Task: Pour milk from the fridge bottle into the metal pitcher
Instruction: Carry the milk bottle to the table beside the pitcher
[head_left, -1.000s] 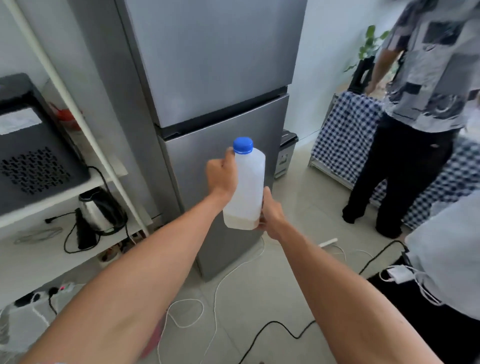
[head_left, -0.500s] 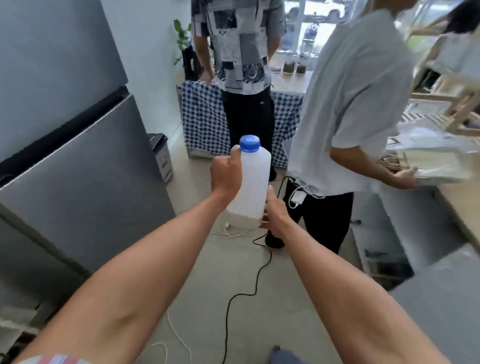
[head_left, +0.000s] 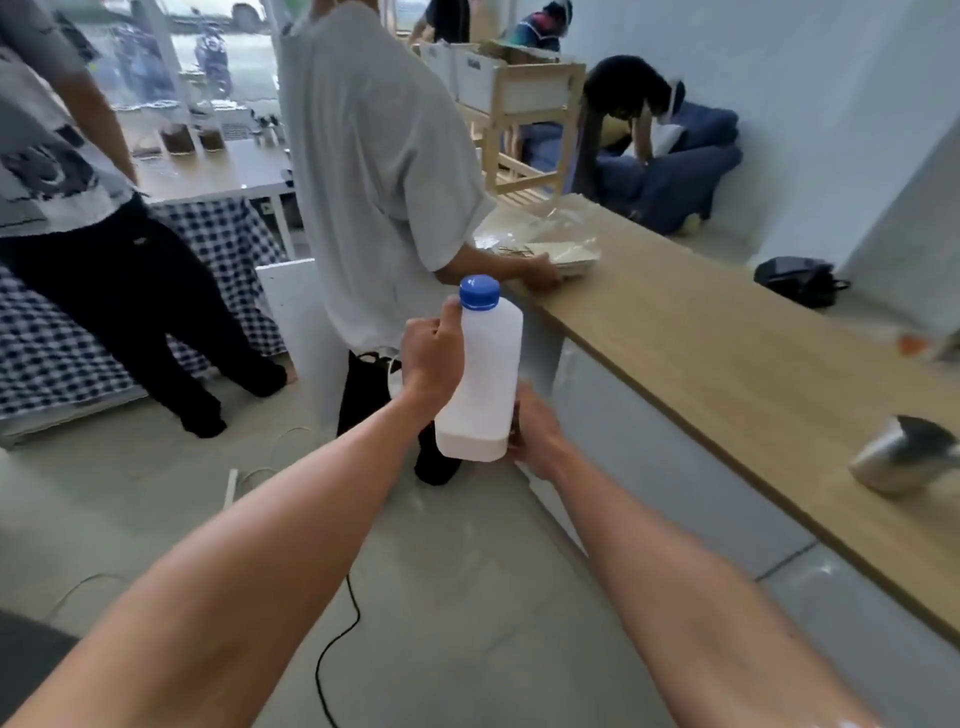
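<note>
- Both hands closed on milk bottle (head_left: 480, 384): left hand (head_left: 431, 353) wraps its upper side, right hand (head_left: 535, 431) supports near the base.
- Bottle upright, held over floor, blue cap (head_left: 479, 292) on.
- Metal pitcher (head_left: 904, 460) sits on wooden counter (head_left: 727, 353), well apart to the right.
- Fetch looks done; left: reach counter, uncap, pour.

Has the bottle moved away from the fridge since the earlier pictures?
Yes. The bottle, held in the left hand and right hand, was in front of the fridge; now the fridge is out of view and the bottle is beside the counter.
</note>
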